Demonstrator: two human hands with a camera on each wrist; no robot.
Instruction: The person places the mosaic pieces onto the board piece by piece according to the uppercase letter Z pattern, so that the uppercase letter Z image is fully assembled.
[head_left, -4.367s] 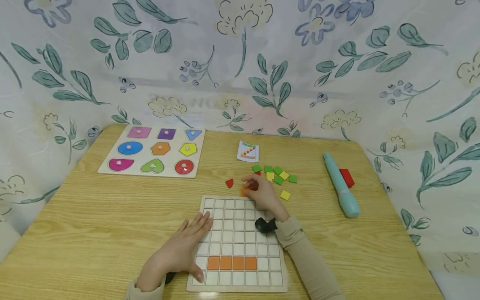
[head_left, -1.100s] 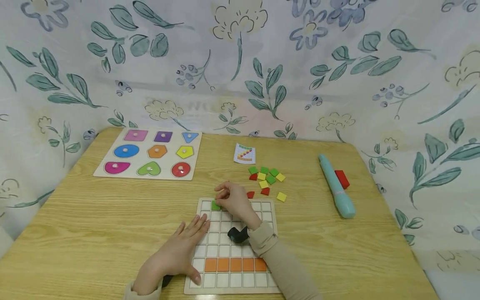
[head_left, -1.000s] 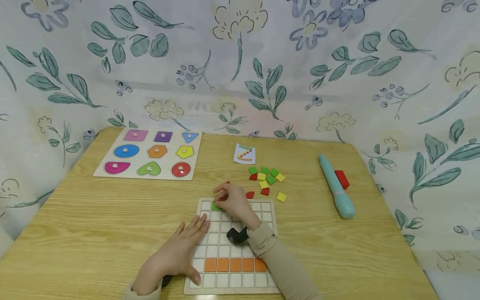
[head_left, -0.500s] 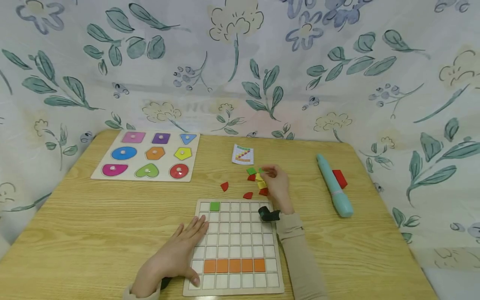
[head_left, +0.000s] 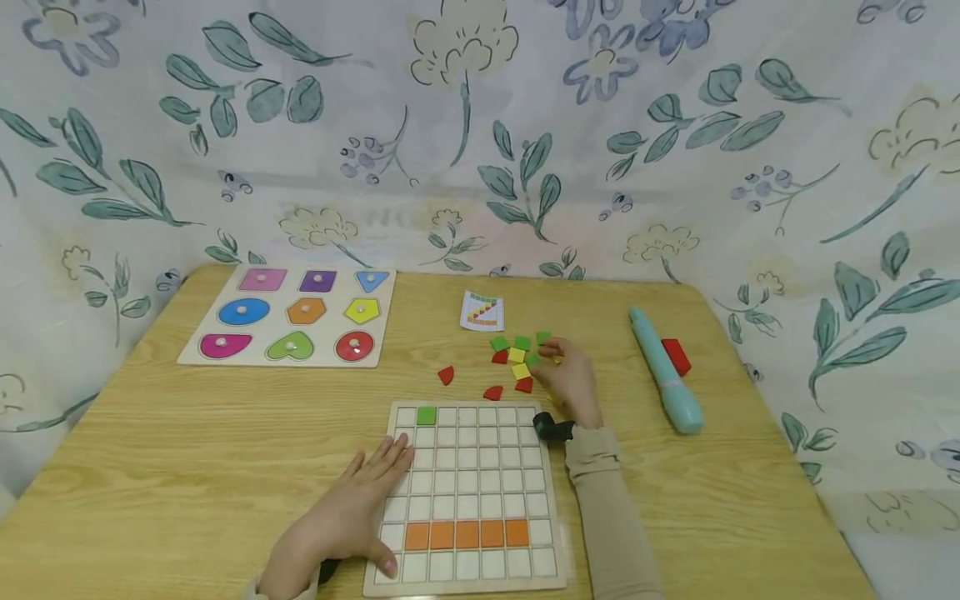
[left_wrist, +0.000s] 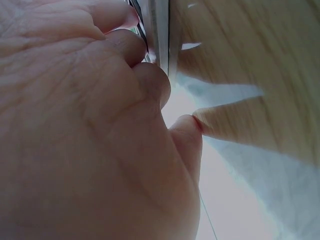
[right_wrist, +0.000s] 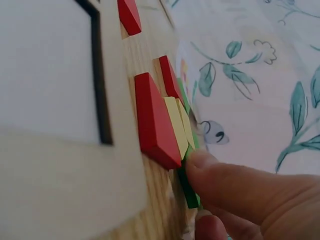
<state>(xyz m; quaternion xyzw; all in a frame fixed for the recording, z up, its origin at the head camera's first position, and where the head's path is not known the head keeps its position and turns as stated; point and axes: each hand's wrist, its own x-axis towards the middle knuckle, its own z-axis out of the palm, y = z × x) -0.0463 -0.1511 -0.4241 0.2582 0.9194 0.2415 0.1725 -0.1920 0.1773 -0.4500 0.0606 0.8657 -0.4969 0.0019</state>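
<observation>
My left hand [head_left: 341, 521] lies with fingers spread on the left edge of a wooden grid board [head_left: 483, 482]. In the left wrist view, the back of that hand [left_wrist: 100, 130] fills much of the frame. Beyond the board's far right corner, my right hand [head_left: 572, 379] is at a loose group of tiles. Its thumb and fingers pinch a green square tile [right_wrist: 188, 189], next to yellow tiles [right_wrist: 176, 125] and a red quarter-round tile [right_wrist: 154, 122]. On the board, a row of orange tiles [head_left: 467, 534] sits near the front and one green tile [head_left: 427, 415] in the top row.
Loose red tiles [head_left: 446, 375] lie just behind the board. A small pattern card [head_left: 482, 311] stands farther back. At back left is a knobbed shape puzzle [head_left: 262, 346]. A teal bottle-shaped object [head_left: 667, 371] and a red block [head_left: 677, 356] lie at right.
My right hand has added another orange tile to the row and left a green tile in the top row. It has since moved back right to the loose tiles. The left hand stays put.
</observation>
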